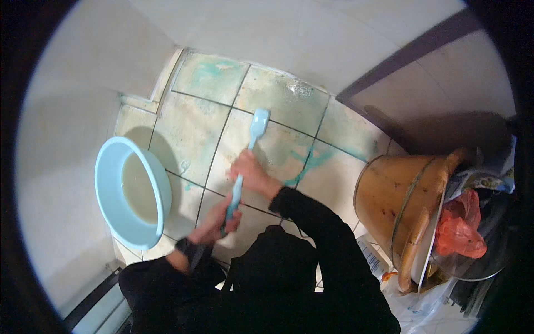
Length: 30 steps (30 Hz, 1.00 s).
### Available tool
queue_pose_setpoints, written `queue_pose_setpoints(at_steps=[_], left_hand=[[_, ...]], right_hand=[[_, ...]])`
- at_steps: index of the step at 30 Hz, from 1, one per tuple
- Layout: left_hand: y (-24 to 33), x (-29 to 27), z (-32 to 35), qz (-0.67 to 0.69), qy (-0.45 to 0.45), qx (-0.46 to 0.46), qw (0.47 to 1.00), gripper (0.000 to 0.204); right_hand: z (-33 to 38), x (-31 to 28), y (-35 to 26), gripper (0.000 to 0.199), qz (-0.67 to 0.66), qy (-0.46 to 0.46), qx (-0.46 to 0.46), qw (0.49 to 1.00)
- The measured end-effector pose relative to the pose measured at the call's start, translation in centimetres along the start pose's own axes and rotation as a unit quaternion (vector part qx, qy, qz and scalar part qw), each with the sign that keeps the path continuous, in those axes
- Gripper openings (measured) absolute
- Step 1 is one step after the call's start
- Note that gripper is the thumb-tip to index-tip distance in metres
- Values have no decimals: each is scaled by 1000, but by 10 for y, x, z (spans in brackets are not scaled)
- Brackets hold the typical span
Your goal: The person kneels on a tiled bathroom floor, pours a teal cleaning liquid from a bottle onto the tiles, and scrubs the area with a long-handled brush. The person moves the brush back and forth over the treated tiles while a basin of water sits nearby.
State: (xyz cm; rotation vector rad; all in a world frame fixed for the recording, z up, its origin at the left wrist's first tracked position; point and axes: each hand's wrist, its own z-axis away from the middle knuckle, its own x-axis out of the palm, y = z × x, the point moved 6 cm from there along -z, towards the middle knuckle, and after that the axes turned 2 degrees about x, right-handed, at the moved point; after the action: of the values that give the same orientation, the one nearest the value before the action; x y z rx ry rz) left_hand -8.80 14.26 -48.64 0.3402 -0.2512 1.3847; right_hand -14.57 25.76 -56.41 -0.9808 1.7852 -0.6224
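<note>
Now I see both hands clenched on long-handled brush (245, 161): right hand (251, 173) wrapped round mid handle, left hand (216, 221) gripping lower end. Brush slants up, pale blue head resting on wet tiled floor (278, 106), teal streaks near it. Light blue basin (111, 211) with murky water stands left, near left hand, apart from brush. Wooden tub (397, 195) sits well right, red bag (459, 222) just beside it. Open tile ahead of brush head, running to wall edge; room narrows toward basin rim and tub.
</note>
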Motion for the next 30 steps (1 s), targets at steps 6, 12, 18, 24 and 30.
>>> queue_pose_setpoints(at_steps=[6,12,18,24,30], left_hand=[[-45,-45,16,-43,91,-49,994,41],[-34,-61,7,-11,-10,61,998,42],[-76,-72,41,68,38,-63,995,42],[-40,-66,22,-43,9,5,999,42],[-79,-78,38,78,60,-107,989,42]], right_hand=[[24,17,-34,22,-60,-32,-15,998],[21,37,-41,17,-29,-41,-37,998],[41,63,-73,13,-115,-99,-95,984],[24,47,-51,8,28,-76,-72,994],[45,58,-74,19,-146,-103,-107,978]])
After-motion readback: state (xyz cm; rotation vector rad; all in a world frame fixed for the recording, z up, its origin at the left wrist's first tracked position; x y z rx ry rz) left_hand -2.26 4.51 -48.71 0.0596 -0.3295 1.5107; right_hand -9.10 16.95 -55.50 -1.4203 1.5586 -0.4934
